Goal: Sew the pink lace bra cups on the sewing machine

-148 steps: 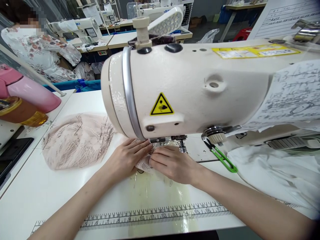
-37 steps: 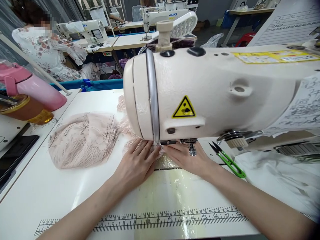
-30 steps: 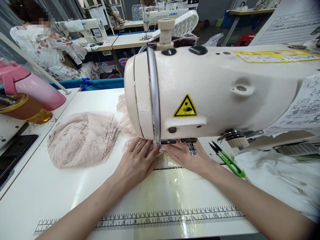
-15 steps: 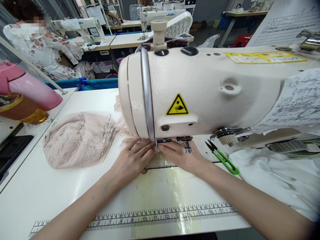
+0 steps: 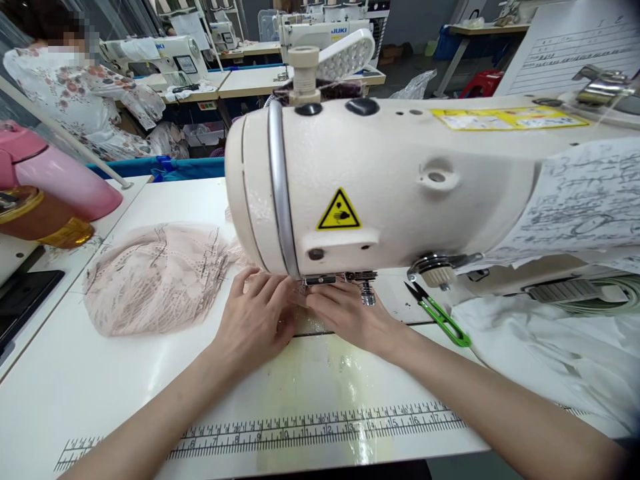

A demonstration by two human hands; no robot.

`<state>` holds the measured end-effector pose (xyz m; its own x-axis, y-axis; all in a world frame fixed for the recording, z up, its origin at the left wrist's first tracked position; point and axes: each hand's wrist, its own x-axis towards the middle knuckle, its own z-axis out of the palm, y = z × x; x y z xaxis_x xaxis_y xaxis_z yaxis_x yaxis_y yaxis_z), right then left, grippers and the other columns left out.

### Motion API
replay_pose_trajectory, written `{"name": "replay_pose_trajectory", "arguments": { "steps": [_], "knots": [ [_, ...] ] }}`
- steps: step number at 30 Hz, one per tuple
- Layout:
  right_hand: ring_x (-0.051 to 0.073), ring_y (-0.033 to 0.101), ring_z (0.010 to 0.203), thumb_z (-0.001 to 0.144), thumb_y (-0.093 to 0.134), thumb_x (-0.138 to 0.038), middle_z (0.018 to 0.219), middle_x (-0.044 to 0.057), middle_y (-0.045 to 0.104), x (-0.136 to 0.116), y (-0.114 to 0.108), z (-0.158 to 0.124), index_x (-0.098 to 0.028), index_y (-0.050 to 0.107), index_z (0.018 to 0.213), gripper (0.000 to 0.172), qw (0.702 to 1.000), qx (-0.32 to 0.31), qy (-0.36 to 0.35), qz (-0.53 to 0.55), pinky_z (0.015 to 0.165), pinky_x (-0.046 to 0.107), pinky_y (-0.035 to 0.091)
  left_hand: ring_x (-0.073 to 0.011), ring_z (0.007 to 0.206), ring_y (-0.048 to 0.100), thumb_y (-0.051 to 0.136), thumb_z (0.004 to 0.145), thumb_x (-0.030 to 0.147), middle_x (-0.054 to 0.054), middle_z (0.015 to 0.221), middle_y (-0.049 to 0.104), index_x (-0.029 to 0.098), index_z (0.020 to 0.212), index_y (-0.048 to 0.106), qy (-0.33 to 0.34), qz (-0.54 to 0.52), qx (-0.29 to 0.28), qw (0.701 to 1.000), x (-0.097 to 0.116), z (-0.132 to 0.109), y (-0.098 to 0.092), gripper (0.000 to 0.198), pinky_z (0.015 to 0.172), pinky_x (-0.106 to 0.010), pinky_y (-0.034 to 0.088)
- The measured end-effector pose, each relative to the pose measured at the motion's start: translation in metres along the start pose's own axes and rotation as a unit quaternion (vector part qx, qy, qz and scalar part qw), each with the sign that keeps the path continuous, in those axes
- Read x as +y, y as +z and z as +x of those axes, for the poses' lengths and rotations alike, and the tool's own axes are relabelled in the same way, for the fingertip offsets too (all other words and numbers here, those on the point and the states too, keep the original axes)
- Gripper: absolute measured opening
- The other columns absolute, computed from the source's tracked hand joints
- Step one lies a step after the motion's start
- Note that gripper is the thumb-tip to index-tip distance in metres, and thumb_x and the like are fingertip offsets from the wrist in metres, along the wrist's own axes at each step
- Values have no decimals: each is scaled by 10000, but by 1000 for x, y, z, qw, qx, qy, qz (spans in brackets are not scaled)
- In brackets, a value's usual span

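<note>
Pale pink lace fabric runs under the front end of a cream sewing machine. My left hand is closed on the lace just left of the needle area, fingers bent and thumb tucked below. From the right, my right hand reaches in with fingers together, pinching the lace edge beside the left fingertips; the machine head hides part of these fingers. A larger bunched heap of the same lace, with dark loose threads on it, lies left of my left hand. The needle itself is hidden.
Green thread snips lie right of my right hand, beside white cloth. A printed ruler runs along the front edge. A pink bottle, amber jar and dark phone are at left. Another person sits beyond.
My left hand has drawn back slightly left, its fingers now more bent and gathering the lace. My right fingers have curled a little. The whole view has shifted slightly.
</note>
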<state>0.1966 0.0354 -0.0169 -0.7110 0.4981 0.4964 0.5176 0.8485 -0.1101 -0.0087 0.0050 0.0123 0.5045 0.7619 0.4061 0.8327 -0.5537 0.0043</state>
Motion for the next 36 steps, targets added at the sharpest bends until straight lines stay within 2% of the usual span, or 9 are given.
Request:
{"name": "replay_pose_trajectory", "arguments": {
  "steps": [3,7,14,17,21,24,26,29,36],
  "knots": [
    [122,559,816,912,434,-114,835,-11,628,-4,0,0,-197,530,895,128,997,-8,24,69,674,271,341,-221,760,640,566,783,240,-31,838,675,183,1119,516,-42,-68,-28,996,4,-3,-5,345,861,-432,364],
    [131,555,820,909,448,-141,830,-6,627,-9,-4,-2,-190,513,995,118,997,1,30,65,686,274,335,-135,569,565,500,715,110,87,619,564,205,1072,479,-15,-138,-21,990,4,-8,-8,370,876,-390,324],
    [116,566,821,880,544,-136,752,-48,620,-13,-13,1,-213,576,878,84,995,51,-81,20,800,309,394,-128,599,567,501,786,76,48,717,633,195,985,494,29,-116,21,993,5,-11,-6,231,905,-388,326],
    [112,570,840,875,561,-116,780,-46,642,-12,-15,0,-227,598,859,119,994,51,-94,39,810,307,430,-135,623,555,508,833,104,47,677,608,203,865,523,73,-77,29,994,3,-10,-7,105,876,-390,342],
    [129,585,917,873,582,-126,870,-24,677,-10,-16,-4,-228,623,883,111,993,41,-103,51,819,312,474,-138,630,538,513,882,127,40,641,595,200,774,547,131,-22,40,990,1,-10,-10,135,811,-372,378],
    [134,594,934,870,582,-109,864,-24,681,-9,-13,-8,-224,637,918,135,992,40,-110,44,830,312,493,-164,747,601,508,901,161,2,780,678,194,844,594,149,-26,28,988,0,-10,-10,108,811,-369,424],
    [125,595,909,877,571,-104,853,-30,684,-9,-11,-10,-230,643,920,152,992,39,-111,39,827,301,501,-214,1011,622,489,918,215,-70,1076,698,160,1066,611,153,-49,-3,987,-2,-10,-8,200,901,-387,449],
    [105,595,842,877,561,-92,839,-42,689,-8,-9,-11,-229,646,898,163,992,45,-114,40,819,285,512,-267,1314,468,462,928,299,-144,1403,520,79,1353,461,157,-71,-62,983,-6,-10,-2,478,1063,-428,409],
    [102,618,805,880,578,-119,807,-41,705,-13,-8,-5,-185,640,878,90,989,58,-120,61,680,221,525,-293,1273,523,469,883,289,-158,1373,547,44,1368,459,139,-52,-70,986,-13,-9,3,544,1085,-501,421]
  ]
}}
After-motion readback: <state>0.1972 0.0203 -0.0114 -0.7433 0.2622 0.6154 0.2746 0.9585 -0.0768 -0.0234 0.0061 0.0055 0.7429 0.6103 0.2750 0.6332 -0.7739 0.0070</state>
